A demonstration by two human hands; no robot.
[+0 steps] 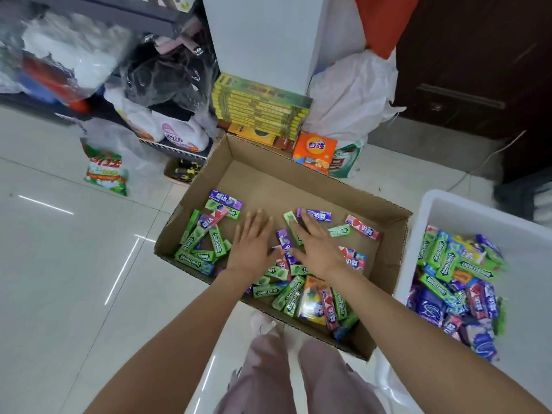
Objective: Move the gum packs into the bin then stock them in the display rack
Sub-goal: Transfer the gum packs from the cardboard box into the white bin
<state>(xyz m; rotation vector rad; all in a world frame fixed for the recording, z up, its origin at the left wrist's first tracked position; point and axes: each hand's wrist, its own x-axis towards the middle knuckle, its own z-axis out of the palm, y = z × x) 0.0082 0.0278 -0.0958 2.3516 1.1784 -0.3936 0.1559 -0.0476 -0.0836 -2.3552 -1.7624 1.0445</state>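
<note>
A shallow cardboard box (pixel 298 177) sits open on the tiled floor (pixel 59 264). Loose gum packs (pixel 203 246) lie scattered over its bottom, mostly green ones with some purple, red and orange among them. They are thickest along the near side and the left, and the far part of the box bottom shows bare cardboard.

Both hands reach down into the box from above. The left hand (pixel 252 243) is spread flat, palm down, fingers straight and slightly apart, over the middle of the box; it grips nothing. The right hand (pixel 318 246) is likewise flat and open just beside it, its fingers lying across a green pack (pixel 291 222) and a purple pack (pixel 319 215). Whether the palms press on the packs beneath cannot be told.

To the right, just beside the box, stands a white bin (pixel 442 204), cut off by the frame edge. It holds a heap of mixed packs (pixel 457 282) piled against its near-left wall.

Behind the box, stacked yellow-green cartons (pixel 260 109) and an orange carton (pixel 313 150) stand against a white pillar (pixel 263 40).
</note>
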